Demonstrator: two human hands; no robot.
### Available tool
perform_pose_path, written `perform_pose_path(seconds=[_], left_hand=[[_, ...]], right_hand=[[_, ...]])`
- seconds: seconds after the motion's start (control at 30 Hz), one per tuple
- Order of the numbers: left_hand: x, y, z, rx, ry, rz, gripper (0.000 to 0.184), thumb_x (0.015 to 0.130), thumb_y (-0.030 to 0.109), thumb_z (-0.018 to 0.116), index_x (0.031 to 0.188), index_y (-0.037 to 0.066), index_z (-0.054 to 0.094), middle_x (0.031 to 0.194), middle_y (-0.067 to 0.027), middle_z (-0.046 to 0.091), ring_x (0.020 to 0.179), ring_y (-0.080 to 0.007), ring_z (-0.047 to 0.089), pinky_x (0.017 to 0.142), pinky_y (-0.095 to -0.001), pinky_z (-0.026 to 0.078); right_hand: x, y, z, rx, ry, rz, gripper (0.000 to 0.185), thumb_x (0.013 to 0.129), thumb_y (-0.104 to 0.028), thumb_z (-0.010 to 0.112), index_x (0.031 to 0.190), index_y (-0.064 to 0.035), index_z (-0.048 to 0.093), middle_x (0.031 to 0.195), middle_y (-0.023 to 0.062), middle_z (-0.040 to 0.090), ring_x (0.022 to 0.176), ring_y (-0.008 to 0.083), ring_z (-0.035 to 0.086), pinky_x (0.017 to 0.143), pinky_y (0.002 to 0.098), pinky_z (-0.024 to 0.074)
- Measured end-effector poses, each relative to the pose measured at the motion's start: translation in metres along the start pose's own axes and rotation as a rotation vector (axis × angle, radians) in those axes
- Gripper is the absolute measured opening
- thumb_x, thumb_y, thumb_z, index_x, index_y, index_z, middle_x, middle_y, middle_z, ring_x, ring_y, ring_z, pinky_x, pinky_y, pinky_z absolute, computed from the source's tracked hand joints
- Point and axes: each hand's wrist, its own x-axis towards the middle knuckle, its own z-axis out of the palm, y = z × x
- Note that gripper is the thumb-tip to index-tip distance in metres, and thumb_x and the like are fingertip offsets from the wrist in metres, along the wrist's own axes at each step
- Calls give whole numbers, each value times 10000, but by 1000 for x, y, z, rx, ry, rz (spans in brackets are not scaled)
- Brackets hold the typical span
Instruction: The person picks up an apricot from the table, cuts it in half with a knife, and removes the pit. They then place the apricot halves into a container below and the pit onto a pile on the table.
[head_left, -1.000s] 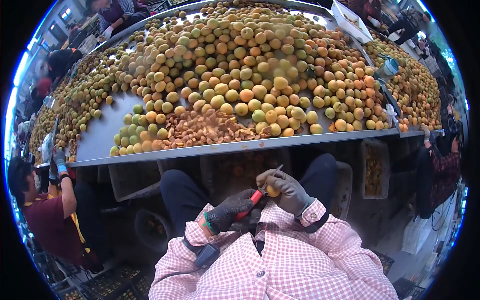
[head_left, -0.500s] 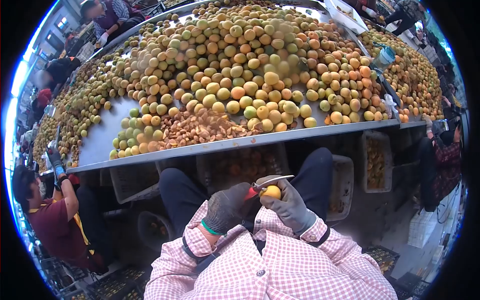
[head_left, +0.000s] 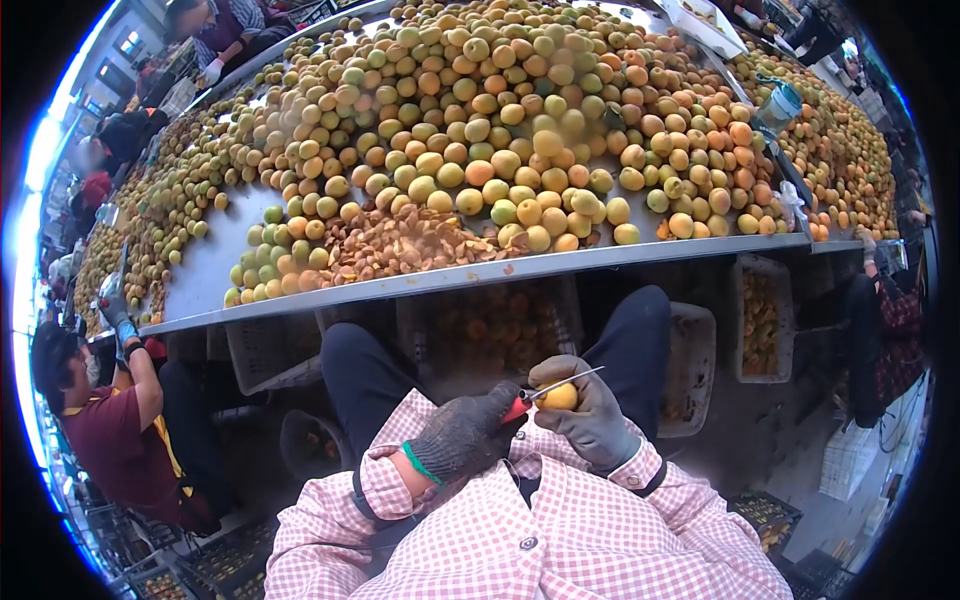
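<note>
My left hand, in a dark knitted glove with a green cuff, is closed round the red handle of a knife. The thin blade reaches right, lying across or against a yellow apricot; I cannot tell whether it cuts in. Gloved in grey, my right hand grips that apricot between thumb and fingers. Both hands are above my lap, in front of the metal table. Beyond them on the table lies a heap of reddish-brown pits, beside a large pile of apricots.
Under the table edge stand a crate with fruit pieces, a pale crate and another fruit-filled crate. A person in a maroon shirt works at the left. A turquoise container sits among the fruit at the right.
Both hands with the knife and apricot have shifted slightly right in view. The blade now slants more steeply upward to the right. The view itself has moved a little.
</note>
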Motion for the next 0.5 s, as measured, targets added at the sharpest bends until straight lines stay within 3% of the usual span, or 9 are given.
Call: perform_pose_path(seconds=[0.1, 0.23, 0.3, 0.33, 0.37, 0.43, 0.47, 0.5], left_hand=[[1, -9, 11, -194, -39, 32, 335, 867, 198, 613, 1159, 77, 501, 846, -234, 628, 781, -429, 615, 653, -465, 479], [7, -11, 24, -321, -40, 89, 327, 875, 179, 600, 1165, 71, 495, 876, -234, 632, 825, -425, 616, 690, -447, 488], [11, -20, 36, -462, 56, 217, 294, 875, 159, 586, 1141, 68, 500, 868, -234, 635, 838, -434, 612, 716, -434, 496], [15, -25, 38, -464, 57, 218, 294, 875, 159, 586, 1141, 68, 500, 868, -234, 635, 838, -434, 612, 716, -434, 496], [19, -30, 37, -405, 76, 254, 322, 858, 148, 601, 1150, 72, 491, 905, -228, 637, 860, -418, 619, 738, -421, 499], [28, -30, 25, -343, 99, 289, 352, 842, 138, 616, 1160, 75, 481, 941, -223, 640, 881, -402, 625, 760, -408, 502], [35, -23, 11, -190, -24, 80, 413, 820, 124, 636, 1192, 82, 461, 992, -222, 632, 914, -377, 627, 785, -394, 498], [39, -18, 2, -36, -148, -129, 477, 798, 110, 655, 1224, 89, 442, 1042, -221, 623, 946, -352, 630, 810, -379, 494]], right_hand=[[0, -2, -7, -195, -63, -92, 396, 732, 26, 739, 1067, -50, 543, 1036, 64, 549, 940, 139, 553, 821, 265, 473], [6, -9, -11, -375, -176, -258, 378, 710, 39, 734, 1020, -60, 541, 1027, 76, 550, 915, 171, 551, 836, 303, 451], [9, -15, -4, -600, -173, -437, 384, 685, 55, 730, 994, -71, 541, 1023, 78, 551, 920, 192, 548, 855, 315, 434], [12, -13, -4, -633, -169, -484, 361, 719, 10, 725, 1027, -48, 544, 1019, 91, 545, 920, 188, 530, 839, 303, 428], [11, -12, -2, -635, -173, -483, 361, 719, 10, 725, 1027, -48, 544, 1019, 91, 545, 920, 188, 530, 839, 303, 428], [8, -9, 3, -521, -47, -180, 338, 747, -15, 723, 1026, -50, 534, 1058, 89, 528, 927, 179, 528, 864, 294, 427], [7, -7, 3, -459, -9, -47, 310, 788, -36, 704, 1039, -55, 522, 1080, 64, 509, 932, 143, 524, 841, 257, 442], [8, -7, 4, -460, -9, -48, 310, 788, -36, 704, 1039, -55, 522, 1080, 64, 509, 932, 143, 524, 841, 257, 442]])
